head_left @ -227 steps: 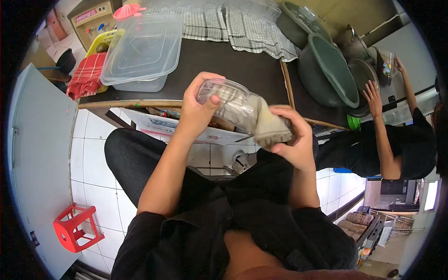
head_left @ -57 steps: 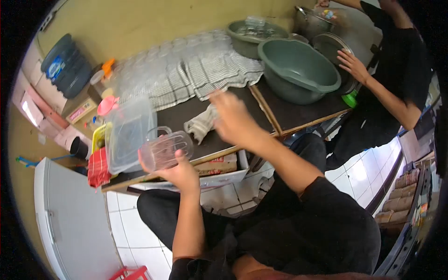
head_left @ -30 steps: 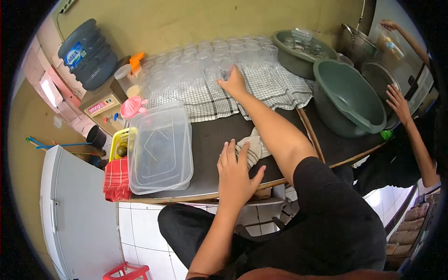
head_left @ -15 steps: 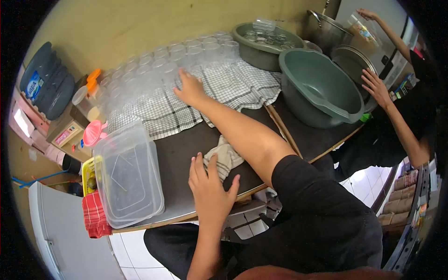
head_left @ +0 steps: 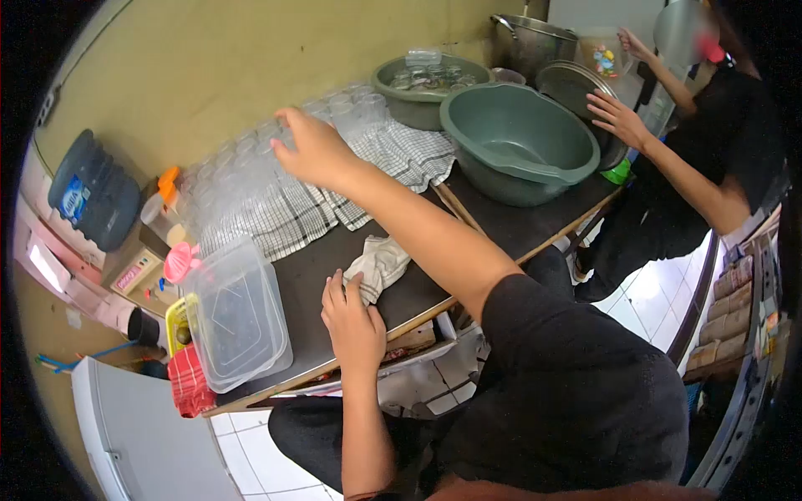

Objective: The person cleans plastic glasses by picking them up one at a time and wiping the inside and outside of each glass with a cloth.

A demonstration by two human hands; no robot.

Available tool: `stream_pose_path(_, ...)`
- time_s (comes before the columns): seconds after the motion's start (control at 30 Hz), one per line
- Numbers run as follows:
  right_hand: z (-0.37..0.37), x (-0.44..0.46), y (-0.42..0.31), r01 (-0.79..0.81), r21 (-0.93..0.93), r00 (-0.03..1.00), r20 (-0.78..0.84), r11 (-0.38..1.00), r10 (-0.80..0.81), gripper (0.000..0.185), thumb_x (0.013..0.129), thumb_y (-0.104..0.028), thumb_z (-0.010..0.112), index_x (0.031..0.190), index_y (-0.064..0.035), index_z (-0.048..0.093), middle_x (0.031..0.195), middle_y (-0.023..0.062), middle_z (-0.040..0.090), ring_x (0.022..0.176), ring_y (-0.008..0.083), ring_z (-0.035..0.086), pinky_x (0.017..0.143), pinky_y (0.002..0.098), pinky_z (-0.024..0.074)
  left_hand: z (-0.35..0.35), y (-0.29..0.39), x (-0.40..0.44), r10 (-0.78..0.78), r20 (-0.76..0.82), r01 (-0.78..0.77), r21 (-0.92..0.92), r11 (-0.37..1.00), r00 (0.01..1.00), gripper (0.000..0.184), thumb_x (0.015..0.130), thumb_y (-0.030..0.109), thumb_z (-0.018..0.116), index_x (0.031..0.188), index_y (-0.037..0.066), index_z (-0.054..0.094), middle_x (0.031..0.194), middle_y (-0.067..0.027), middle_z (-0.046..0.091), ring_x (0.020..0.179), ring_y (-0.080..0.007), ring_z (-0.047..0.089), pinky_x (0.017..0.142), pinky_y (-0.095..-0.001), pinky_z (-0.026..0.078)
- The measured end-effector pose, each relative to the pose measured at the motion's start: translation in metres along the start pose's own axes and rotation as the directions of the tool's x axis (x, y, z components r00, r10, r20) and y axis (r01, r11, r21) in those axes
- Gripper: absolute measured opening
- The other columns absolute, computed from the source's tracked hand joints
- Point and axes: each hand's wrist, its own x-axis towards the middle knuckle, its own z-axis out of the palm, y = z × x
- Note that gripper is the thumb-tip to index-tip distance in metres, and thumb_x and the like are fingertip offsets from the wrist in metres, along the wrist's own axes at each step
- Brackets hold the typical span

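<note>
My right hand reaches over the rows of clear plastic cups, thumb and fingers apart, with nothing seen between them. Those cups stand on a black-and-white checked cloth along the wall. Close to the table's front edge is my left hand, its fingertips by a crumpled pale striped cloth. Its fingers are extended and hold nothing visible. Left of that hand lies a clear lidded plastic box.
A large green basin stands at the right, with a second basin of clear cups behind it. A co-worker is beside a metal pot. Left are a red cloth, pink juicer and blue water bottle.
Earlier my left hand held a clear container and my right a striped cloth; that cloth now lies on the table, the container has left my hand. My right hand has lifted slightly from the cups.
</note>
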Motion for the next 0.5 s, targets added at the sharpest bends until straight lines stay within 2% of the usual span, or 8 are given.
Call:
stream_pose_path(0.03, -0.029, -0.021, -0.023, 0.063, 0.022, 0.998, -0.027, 0.998, -0.062, 0.052, 0.094, -0.028, 0.075, 0.136, -0.0021, 0.06, 0.12, 0.02, 0.074, 0.104, 0.0372, 0.072, 0.103, 0.0495, 0.0474, 0.001, -0.002, -0.002, 0.006, -0.006, -0.006, -0.004, 1.0, 1.0, 0.055, 0.084, 0.006, 0.068, 0.138, 0.002, 0.058, 0.153, -0.0258, 0.049, 0.146, -0.0452, 0.043, 0.12, -0.0559, 0.035)
stream_pose_path(0.17, -0.143, -0.096, -0.055, 0.294, -0.176, 0.953, -0.018, 0.939, -0.302, 0.047, 0.094, -0.026, 0.076, 0.134, -0.007, 0.063, 0.124, 0.0153, 0.073, 0.109, 0.0325, 0.07, 0.1, 0.0461, 0.046, -0.016, 0.009, 0.006, 0.069, 0.09, -0.063, -0.067, 0.996, 0.994, 0.043, 0.08, 0.011, 0.074, 0.122, 0.004, 0.065, 0.139, -0.0203, 0.06, 0.135, -0.0403, 0.052, 0.115, -0.0555, 0.038)
stream_pose_path(0.2, -0.172, -0.112, -0.054, 0.249, -0.223, 0.968, 0.023, 0.943, -0.25, 0.046, 0.094, -0.027, 0.075, 0.133, -0.0056, 0.064, 0.124, 0.0147, 0.073, 0.111, 0.0327, 0.07, 0.101, 0.0472, 0.0447, -0.021, 0.017, 0.014, 0.071, 0.096, -0.069, -0.03, 0.997, 0.993, 0.039, 0.078, 0.017, 0.081, 0.111, 0.002, 0.066, 0.129, -0.0171, 0.066, 0.126, -0.0384, 0.056, 0.112, -0.0553, 0.041)
stream_pose_path(0.23, -0.199, -0.127, -0.053, 0.209, -0.268, 0.978, 0.065, 0.94, -0.199, 0.045, 0.095, -0.027, 0.074, 0.132, -0.0041, 0.064, 0.125, 0.0141, 0.073, 0.114, 0.0329, 0.07, 0.102, 0.0483, 0.0434, -0.021, 0.023, 0.023, 0.08, 0.092, -0.077, -0.036, 0.996, 0.993, 0.039, 0.078, 0.017, 0.081, 0.111, 0.002, 0.066, 0.129, -0.0171, 0.066, 0.126, -0.0384, 0.056, 0.112, -0.0553, 0.041)
stream_pose_path(0.3, -0.242, -0.152, -0.046, 0.075, -0.251, 0.994, 0.094, 0.965, -0.053, 0.042, 0.093, -0.025, 0.076, 0.129, -0.0048, 0.066, 0.119, 0.0126, 0.074, 0.106, 0.0289, 0.071, 0.099, 0.0448, 0.0455, -0.021, 0.039, 0.043, 0.113, 0.124, -0.136, 0.193, 0.972, 0.986, 0.037, 0.08, 0.019, 0.083, 0.106, 0.001, 0.064, 0.128, -0.0193, 0.066, 0.121, -0.0397, 0.058, 0.107, -0.0523, 0.043)
stream_pose_path(0.37, -0.273, -0.159, -0.039, -0.056, -0.217, 0.987, 0.139, 0.975, 0.087, 0.039, 0.093, -0.022, 0.077, 0.127, -0.0056, 0.067, 0.113, 0.0118, 0.075, 0.096, 0.0251, 0.072, 0.092, 0.0409, 0.0497, -0.002, 0.052, 0.071, 0.006, 0.187, -0.046, 0.213, 0.976, 0.982, 0.047, 0.08, 0.027, 0.087, 0.109, -0.002, 0.065, 0.124, -0.0182, 0.068, 0.119, -0.041, 0.062, 0.106, -0.0562, 0.047)
stream_pose_path(0.43, -0.29, -0.142, -0.034, -0.037, -0.177, 0.992, 0.109, 0.983, 0.057, 0.034, 0.093, -0.018, 0.076, 0.123, -0.0044, 0.067, 0.106, 0.0113, 0.076, 0.08, 0.0248, 0.071, 0.079, 0.0395, 0.055, 0.043, 0.037, 0.1, 0.06, 0.469, -0.138, 0.133, 0.981, 0.881, 0.048, 0.082, 0.03, 0.084, 0.112, -0.002, 0.065, 0.118, -0.0215, 0.071, 0.111, -0.0453, 0.067, 0.099, -0.0534, 0.053)
stream_pose_path(0.5, -0.306, -0.107, -0.032, 0.003, -0.239, 0.991, 0.132, 0.971, 0.03, 0.033, 0.095, -0.013, 0.075, 0.124, -0.0031, 0.065, 0.099, 0.0105, 0.075, 0.079, 0.0198, 0.071, 0.074, 0.0351, 0.0559, 0.03, 0.064, 0.146, 0.281, 0.667, -0.23, -0.165, 0.959, 0.69, 0.044, 0.087, 0.028, 0.076, 0.115, -0.003, 0.065, 0.116, -0.0253, 0.073, 0.109, -0.0441, 0.071, 0.093, -0.0492, 0.056)
